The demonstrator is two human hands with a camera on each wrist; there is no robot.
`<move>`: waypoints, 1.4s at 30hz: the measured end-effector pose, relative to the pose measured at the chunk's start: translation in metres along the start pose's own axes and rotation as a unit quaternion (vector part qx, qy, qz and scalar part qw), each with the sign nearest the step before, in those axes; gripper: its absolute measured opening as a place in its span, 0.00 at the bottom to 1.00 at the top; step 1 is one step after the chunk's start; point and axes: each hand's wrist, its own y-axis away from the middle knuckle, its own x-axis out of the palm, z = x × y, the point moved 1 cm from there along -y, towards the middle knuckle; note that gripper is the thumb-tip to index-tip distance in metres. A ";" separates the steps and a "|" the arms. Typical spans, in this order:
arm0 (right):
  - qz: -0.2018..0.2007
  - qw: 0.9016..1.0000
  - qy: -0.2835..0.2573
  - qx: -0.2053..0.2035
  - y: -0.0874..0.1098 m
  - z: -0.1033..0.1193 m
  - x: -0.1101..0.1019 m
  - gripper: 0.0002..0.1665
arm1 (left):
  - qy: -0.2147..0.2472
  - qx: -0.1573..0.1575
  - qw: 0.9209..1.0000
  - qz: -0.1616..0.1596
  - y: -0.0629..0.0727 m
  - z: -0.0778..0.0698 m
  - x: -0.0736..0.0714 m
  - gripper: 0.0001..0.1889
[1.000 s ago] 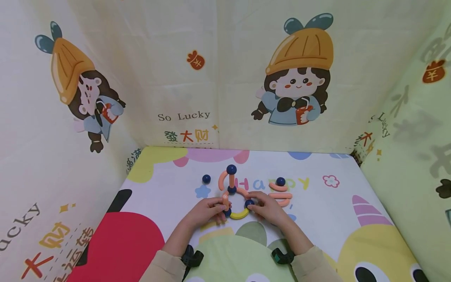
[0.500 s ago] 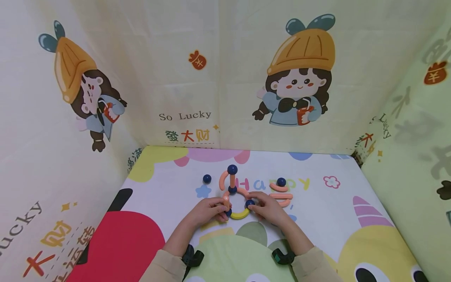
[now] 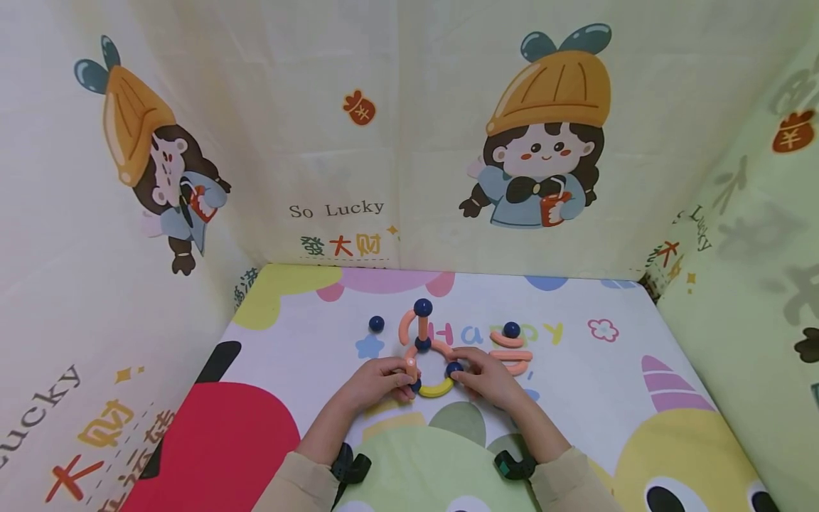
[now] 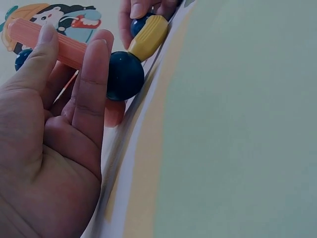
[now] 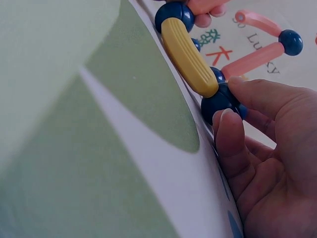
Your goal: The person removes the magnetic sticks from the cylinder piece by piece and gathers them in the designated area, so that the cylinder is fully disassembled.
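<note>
A ring of magnetic sticks and dark blue balls lies on the table, with a curved yellow stick [image 3: 436, 389] at its near side and curved pink ones behind. My left hand [image 3: 377, 380] grips a pink rod [image 4: 72, 49] that stands on the ring's left ball [image 4: 126, 77]; one finger touches that ball. On the right, my right hand [image 3: 489, 377] pinches another blue ball [image 5: 218, 105] between thumb and finger, at the yellow stick's end. At the ring's back, an upright pink rod [image 3: 423, 328] bears a blue ball [image 3: 423, 307], from which a curved pink stick [image 3: 405, 328] hangs.
A loose blue ball [image 3: 376, 324] lies behind the left hand. Beyond the right hand are a blue ball [image 3: 511, 330] at a curved pink stick [image 3: 507, 341], a straight pink stick [image 3: 510, 355] and another curved one [image 3: 518, 368]. Printed cloth walls [image 3: 397, 178] enclose the table.
The lower fingers of my left hand have drawn in slightly towards the ball under the pink rod. My right hand and the ring stay in place.
</note>
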 end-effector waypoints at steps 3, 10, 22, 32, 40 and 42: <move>-0.003 1.000 0.007 -0.001 0.000 0.000 0.000 0.22 | -0.008 0.005 1.000 -0.003 0.000 0.001 0.000 0.15; -0.002 1.000 0.011 -0.001 0.000 0.000 0.000 0.22 | -0.013 0.007 1.000 0.003 0.001 -0.001 -0.001 0.18; 0.001 1.000 -0.003 -0.004 0.000 0.000 0.000 0.22 | -0.108 0.011 0.993 -0.035 0.002 -0.003 -0.012 0.16; -0.003 1.000 0.008 -0.004 0.000 0.000 -0.001 0.23 | -0.229 0.021 0.972 -0.055 0.003 -0.006 -0.027 0.15; 0.001 1.000 -0.003 0.003 -0.001 -0.001 0.000 0.22 | -0.265 0.014 0.959 -0.099 0.007 -0.003 -0.045 0.10; 0.001 1.000 -0.002 0.005 -0.001 -0.001 0.000 0.22 | -0.262 0.010 0.959 -0.109 0.008 -0.004 -0.050 0.10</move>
